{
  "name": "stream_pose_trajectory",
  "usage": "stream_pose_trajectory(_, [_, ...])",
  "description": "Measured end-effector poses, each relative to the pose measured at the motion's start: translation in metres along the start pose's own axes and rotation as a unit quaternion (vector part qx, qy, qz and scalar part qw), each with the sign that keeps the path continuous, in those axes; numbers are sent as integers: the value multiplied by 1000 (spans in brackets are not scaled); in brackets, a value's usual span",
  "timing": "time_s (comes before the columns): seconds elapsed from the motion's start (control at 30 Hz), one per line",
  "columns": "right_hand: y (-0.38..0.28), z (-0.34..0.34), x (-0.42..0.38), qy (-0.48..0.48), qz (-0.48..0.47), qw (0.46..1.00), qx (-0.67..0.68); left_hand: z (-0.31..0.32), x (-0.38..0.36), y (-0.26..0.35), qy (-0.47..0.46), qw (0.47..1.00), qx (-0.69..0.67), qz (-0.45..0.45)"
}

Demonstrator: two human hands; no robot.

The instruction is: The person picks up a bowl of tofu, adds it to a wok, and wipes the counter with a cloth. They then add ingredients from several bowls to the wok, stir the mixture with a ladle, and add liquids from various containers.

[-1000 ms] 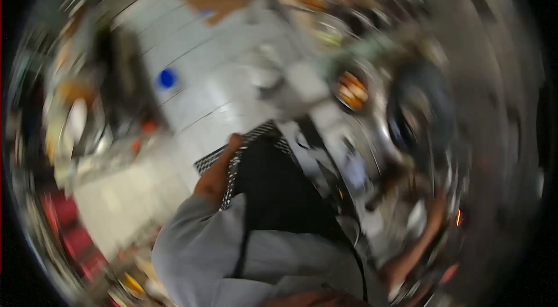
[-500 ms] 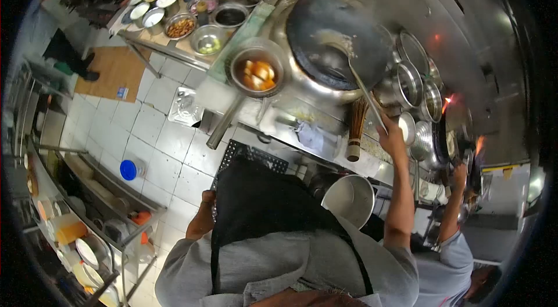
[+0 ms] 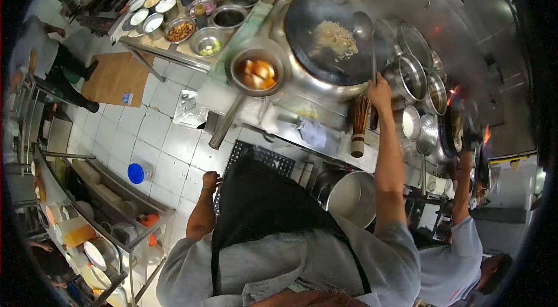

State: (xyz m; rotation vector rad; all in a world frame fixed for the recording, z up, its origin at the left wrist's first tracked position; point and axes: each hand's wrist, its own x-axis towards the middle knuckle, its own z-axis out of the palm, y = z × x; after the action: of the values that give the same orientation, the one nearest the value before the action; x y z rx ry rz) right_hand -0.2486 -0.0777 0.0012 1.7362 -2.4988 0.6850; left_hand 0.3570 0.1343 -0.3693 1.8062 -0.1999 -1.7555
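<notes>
A long-handled ladle (image 3: 363,25) has its bowl over the right side of the black wok (image 3: 302,31), and my right hand (image 3: 379,93) grips its handle. Inside the wok lies a pale heap of rice-like food (image 3: 335,38). My left hand (image 3: 211,180) hangs at my side by the black perforated mat, its fingers curled; whether it holds anything is hidden. Left of the wok sits a steel pan (image 3: 232,71) with white and orange pieces in it. A straw brush (image 3: 358,127) lies just below my right hand.
Bowls of ingredients (image 3: 180,29) stand on the table at upper left. Steel pots (image 3: 407,77) line the right side. A co-worker (image 3: 450,260) stands at my right near flames. A large pot (image 3: 351,199) is below the counter, a blue-lidded tub (image 3: 136,173) on the floor.
My right hand has moved up slightly, and the ladle has swung from the wok's middle to its right side. The pale food now shows in full. Another person has come into view at far left.
</notes>
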Motion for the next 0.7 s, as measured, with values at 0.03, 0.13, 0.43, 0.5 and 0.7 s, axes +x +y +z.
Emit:
stream_pose_trajectory(0.03, [-27,-12,1,-48,73,996,-18,-19,13,-16,-45,902,381,198])
stream_pose_trajectory(0.13, [-14,3,12,-96,43,994,4,-53,39,-70,-36,589,703,396])
stream_pose_trajectory(0.43, [-22,-72,-83,-129,-189,967,117,-79,1,-102,-77,853,501,126])
stream_pose_trajectory(0.5, [-20,-66,-87,-119,-126,982,72,-76,10,-82,-100,842,517,118])
stream_pose_trajectory(0.7, [-16,-1,-47,-167,-13,980,-104,-29,57,0,-203,771,584,155])
